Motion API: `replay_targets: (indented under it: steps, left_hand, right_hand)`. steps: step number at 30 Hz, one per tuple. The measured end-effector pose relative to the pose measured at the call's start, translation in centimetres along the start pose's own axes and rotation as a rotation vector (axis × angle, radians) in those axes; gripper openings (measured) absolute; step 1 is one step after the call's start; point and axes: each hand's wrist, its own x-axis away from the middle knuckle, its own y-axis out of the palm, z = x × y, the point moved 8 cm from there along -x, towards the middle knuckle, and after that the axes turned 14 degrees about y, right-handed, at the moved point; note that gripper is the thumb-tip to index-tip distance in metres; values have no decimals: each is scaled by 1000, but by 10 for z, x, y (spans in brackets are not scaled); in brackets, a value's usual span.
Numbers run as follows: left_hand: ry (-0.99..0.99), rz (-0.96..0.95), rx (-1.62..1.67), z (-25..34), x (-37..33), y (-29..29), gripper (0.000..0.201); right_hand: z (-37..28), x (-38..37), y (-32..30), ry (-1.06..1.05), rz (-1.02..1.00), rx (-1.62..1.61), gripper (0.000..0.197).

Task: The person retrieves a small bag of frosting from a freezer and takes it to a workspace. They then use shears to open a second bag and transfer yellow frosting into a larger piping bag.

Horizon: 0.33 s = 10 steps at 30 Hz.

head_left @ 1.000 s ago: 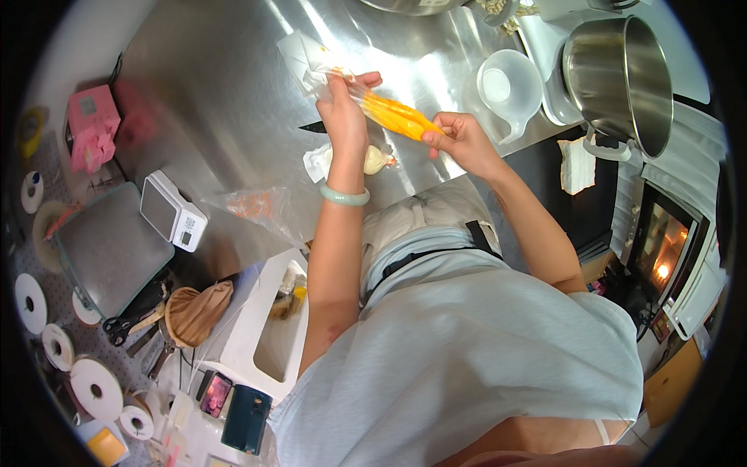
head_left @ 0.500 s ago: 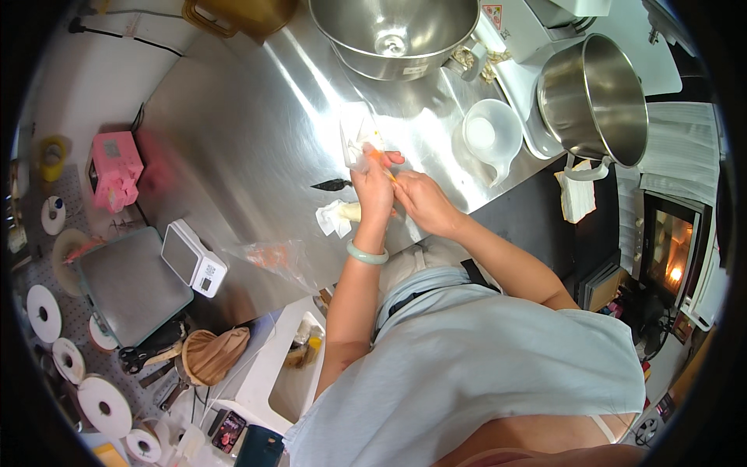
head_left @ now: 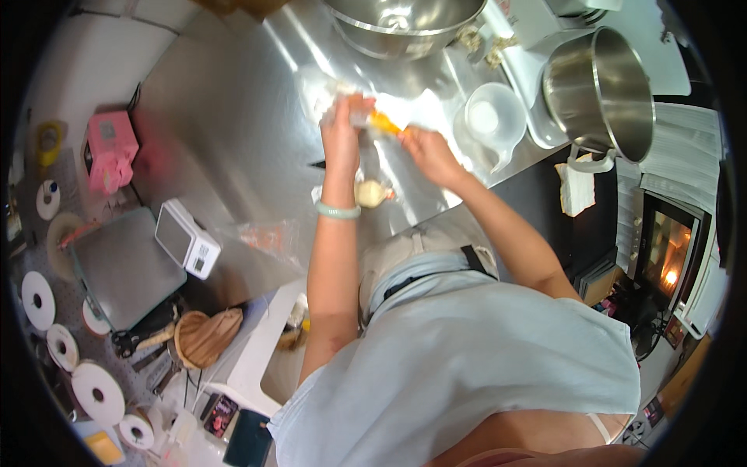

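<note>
My left hand [head_left: 342, 128], a pale green bangle [head_left: 338, 211] at its wrist, grips a clear plastic bag with orange stuff inside. It looks like a piping bag [head_left: 381, 122], though motion smears it. Its other end is pinched in the fingers of my right hand [head_left: 429, 156], so the orange part stretches between both hands above the steel table [head_left: 233, 148]. Beyond the left hand trails blurred whitish plastic [head_left: 313, 89]. Beside the left wrist lies a small bag of cream-coloured filling [head_left: 373, 194]. A dark pointed object [head_left: 317, 164] is mostly hidden behind that forearm.
At the far edge stands a large steel bowl [head_left: 397, 39]; a translucent jug [head_left: 507, 136] and a steel mixer bowl [head_left: 576, 89] are to the right. On the left are a white scale [head_left: 201, 257], a pink box [head_left: 113, 140] and a flat clear bag [head_left: 272, 237].
My hands have moved apart, the left going up and left, the right slightly right. The orange-filled bag now shows stretched between them. The cream-coloured bag is more exposed.
</note>
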Motion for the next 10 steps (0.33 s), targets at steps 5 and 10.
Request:
replay_targets:
  steps: [5, 10]
  left_hand:
    - [69, -75, -296, 28, 7, -28, 57]
    - [68, -39, -500, 45, 39, -89, 73]
  right_hand:
    - [-8, -27, 2, 66, -23, 56, 30]
    - [2, -25, 9, -97, 197, 244, 55]
